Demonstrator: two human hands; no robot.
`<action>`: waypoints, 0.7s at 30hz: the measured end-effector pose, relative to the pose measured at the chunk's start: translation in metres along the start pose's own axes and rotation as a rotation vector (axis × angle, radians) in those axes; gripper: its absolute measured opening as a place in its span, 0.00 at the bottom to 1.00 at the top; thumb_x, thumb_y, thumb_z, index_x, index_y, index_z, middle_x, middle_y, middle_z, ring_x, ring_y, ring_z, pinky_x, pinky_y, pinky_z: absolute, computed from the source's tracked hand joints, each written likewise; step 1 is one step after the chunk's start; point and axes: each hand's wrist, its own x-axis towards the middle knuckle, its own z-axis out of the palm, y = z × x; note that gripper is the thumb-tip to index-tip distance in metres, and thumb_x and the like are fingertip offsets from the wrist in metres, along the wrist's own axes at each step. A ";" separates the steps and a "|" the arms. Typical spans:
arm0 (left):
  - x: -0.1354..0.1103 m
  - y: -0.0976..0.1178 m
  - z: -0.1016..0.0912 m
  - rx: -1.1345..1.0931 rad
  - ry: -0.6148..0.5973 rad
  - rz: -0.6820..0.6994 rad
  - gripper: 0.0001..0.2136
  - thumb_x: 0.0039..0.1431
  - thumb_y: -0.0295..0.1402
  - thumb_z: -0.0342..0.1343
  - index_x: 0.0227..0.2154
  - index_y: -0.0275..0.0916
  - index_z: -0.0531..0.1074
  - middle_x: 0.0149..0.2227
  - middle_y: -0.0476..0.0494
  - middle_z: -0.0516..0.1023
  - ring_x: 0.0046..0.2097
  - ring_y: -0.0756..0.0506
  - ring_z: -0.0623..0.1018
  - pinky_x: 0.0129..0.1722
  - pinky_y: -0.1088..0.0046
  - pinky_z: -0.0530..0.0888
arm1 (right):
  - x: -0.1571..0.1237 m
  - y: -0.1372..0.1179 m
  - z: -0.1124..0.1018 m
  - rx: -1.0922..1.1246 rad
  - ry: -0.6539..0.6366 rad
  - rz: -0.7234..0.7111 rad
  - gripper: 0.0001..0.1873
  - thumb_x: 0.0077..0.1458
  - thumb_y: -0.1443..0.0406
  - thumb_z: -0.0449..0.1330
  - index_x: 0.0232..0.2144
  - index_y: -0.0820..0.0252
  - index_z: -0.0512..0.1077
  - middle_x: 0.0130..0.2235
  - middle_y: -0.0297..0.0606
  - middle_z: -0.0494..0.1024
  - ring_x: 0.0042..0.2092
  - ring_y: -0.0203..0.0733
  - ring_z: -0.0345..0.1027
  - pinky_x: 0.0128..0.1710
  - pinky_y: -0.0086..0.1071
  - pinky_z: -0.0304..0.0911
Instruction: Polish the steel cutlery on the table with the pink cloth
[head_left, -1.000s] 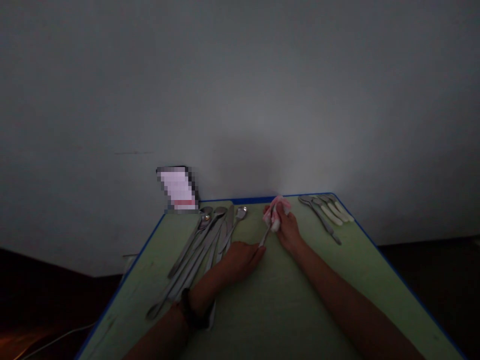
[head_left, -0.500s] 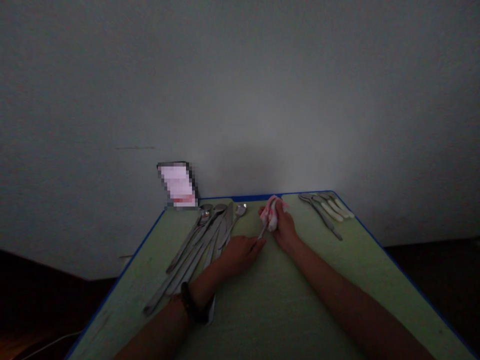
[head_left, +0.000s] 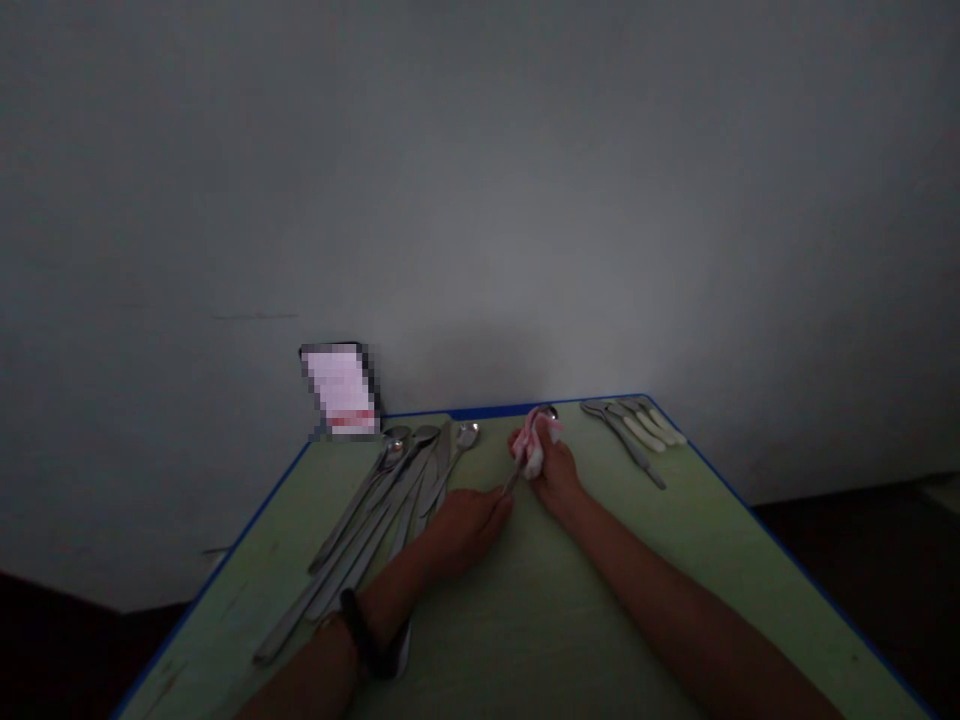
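My left hand (head_left: 471, 522) is closed on the handle end of a metal spoon (head_left: 512, 484). A pink and white cloth (head_left: 532, 446) is bunched around the upper part of that spoon, with my right hand (head_left: 556, 462) shut on it. Just past the cloth the tip of the spoon's bowl shows; the middle of the spoon is covered. Beside my left forearm lies a spread of long metal cutlery (head_left: 375, 520), spoons and flat handles, partly hidden under the wrist. One spoon (head_left: 466, 436) with a shiny bowl lies at the near side of that spread.
At the back right lie a dark metal spoon (head_left: 626, 448) and several pieces with white handles (head_left: 649, 428). A phone (head_left: 341, 390) with a lit, blurred screen leans against the wall at the back left. The green table (head_left: 570, 640) has a blue edge.
The view has shifted a little, so everything sits lower and further left. The cloth has slid down the spoon, and the bowl's tip now shows beyond it. Both hands keep their hold.
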 end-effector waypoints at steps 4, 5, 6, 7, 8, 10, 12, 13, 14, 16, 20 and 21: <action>0.002 0.000 0.004 -0.008 0.007 -0.028 0.20 0.64 0.39 0.32 0.33 0.38 0.68 0.24 0.45 0.73 0.26 0.47 0.73 0.26 0.75 0.61 | -0.006 0.003 0.001 -0.066 -0.064 0.043 0.23 0.44 0.46 0.58 0.26 0.62 0.68 0.24 0.39 0.74 0.28 0.39 0.69 0.27 0.31 0.62; 0.003 0.000 0.004 -0.016 0.002 -0.030 0.19 0.64 0.39 0.33 0.32 0.38 0.69 0.24 0.45 0.73 0.26 0.47 0.73 0.27 0.75 0.61 | -0.007 0.003 0.001 -0.086 -0.083 0.053 0.24 0.44 0.45 0.58 0.25 0.62 0.68 0.24 0.40 0.74 0.28 0.39 0.69 0.27 0.31 0.62; 0.002 0.000 0.003 -0.027 -0.006 -0.029 0.19 0.63 0.40 0.34 0.32 0.38 0.69 0.24 0.45 0.73 0.26 0.47 0.73 0.27 0.75 0.61 | -0.008 0.003 0.001 -0.102 -0.103 0.064 0.24 0.43 0.45 0.58 0.25 0.62 0.68 0.23 0.40 0.74 0.28 0.40 0.70 0.27 0.31 0.62; 0.002 0.000 0.002 -0.044 -0.012 -0.030 0.19 0.63 0.41 0.35 0.30 0.38 0.69 0.24 0.45 0.73 0.27 0.47 0.73 0.28 0.75 0.62 | -0.009 0.003 0.001 -0.115 -0.117 0.072 0.25 0.43 0.45 0.58 0.26 0.63 0.69 0.23 0.40 0.74 0.28 0.40 0.70 0.27 0.31 0.63; 0.002 0.001 0.001 -0.071 -0.015 -0.033 0.20 0.63 0.41 0.35 0.28 0.38 0.68 0.24 0.45 0.73 0.27 0.47 0.73 0.29 0.75 0.62 | -0.009 0.002 0.002 -0.126 -0.127 0.073 0.25 0.43 0.45 0.58 0.26 0.63 0.69 0.23 0.40 0.74 0.29 0.40 0.70 0.27 0.31 0.63; 0.001 0.001 -0.002 -0.159 0.002 -0.048 0.22 0.64 0.42 0.32 0.25 0.38 0.67 0.24 0.45 0.73 0.28 0.47 0.73 0.29 0.74 0.63 | -0.009 -0.001 0.003 -0.147 -0.138 0.050 0.25 0.43 0.46 0.58 0.26 0.64 0.70 0.22 0.40 0.74 0.28 0.40 0.70 0.27 0.30 0.63; 0.001 0.002 -0.003 -0.270 0.062 -0.084 0.24 0.64 0.43 0.30 0.23 0.38 0.65 0.23 0.47 0.71 0.27 0.48 0.71 0.29 0.74 0.64 | -0.008 -0.007 0.003 -0.169 -0.149 0.017 0.25 0.44 0.46 0.58 0.26 0.64 0.70 0.22 0.39 0.74 0.26 0.38 0.69 0.26 0.30 0.63; 0.001 0.002 -0.004 -0.321 0.105 -0.109 0.24 0.64 0.43 0.30 0.22 0.38 0.64 0.22 0.48 0.70 0.26 0.49 0.70 0.28 0.74 0.63 | -0.008 -0.010 0.003 -0.179 -0.165 0.016 0.25 0.44 0.46 0.58 0.26 0.64 0.70 0.22 0.38 0.74 0.25 0.37 0.68 0.26 0.30 0.63; 0.001 0.001 -0.003 -0.371 0.152 -0.135 0.23 0.64 0.44 0.30 0.21 0.38 0.62 0.21 0.49 0.68 0.25 0.49 0.68 0.27 0.74 0.63 | -0.007 -0.014 0.002 -0.192 -0.197 0.035 0.24 0.43 0.46 0.58 0.25 0.64 0.70 0.21 0.38 0.74 0.24 0.36 0.67 0.26 0.30 0.63; 0.002 0.000 -0.001 -0.469 0.248 -0.201 0.23 0.63 0.44 0.30 0.20 0.39 0.59 0.19 0.50 0.64 0.24 0.50 0.65 0.25 0.74 0.63 | -0.008 -0.023 -0.001 -0.253 -0.312 0.140 0.24 0.42 0.47 0.60 0.24 0.64 0.69 0.20 0.36 0.73 0.22 0.35 0.66 0.26 0.30 0.63; 0.005 -0.005 0.004 -0.647 0.333 -0.297 0.23 0.62 0.45 0.28 0.21 0.39 0.59 0.18 0.52 0.61 0.22 0.51 0.63 0.23 0.75 0.63 | -0.012 -0.044 -0.007 -0.568 -0.642 0.387 0.23 0.43 0.48 0.60 0.25 0.65 0.71 0.22 0.37 0.75 0.21 0.34 0.66 0.23 0.27 0.60; 0.006 -0.005 0.004 -0.672 0.338 -0.307 0.23 0.62 0.46 0.29 0.22 0.39 0.59 0.18 0.52 0.61 0.22 0.51 0.63 0.23 0.75 0.63 | -0.013 -0.049 -0.007 -0.667 -0.712 0.382 0.23 0.44 0.48 0.59 0.24 0.65 0.71 0.22 0.37 0.75 0.21 0.32 0.64 0.22 0.25 0.58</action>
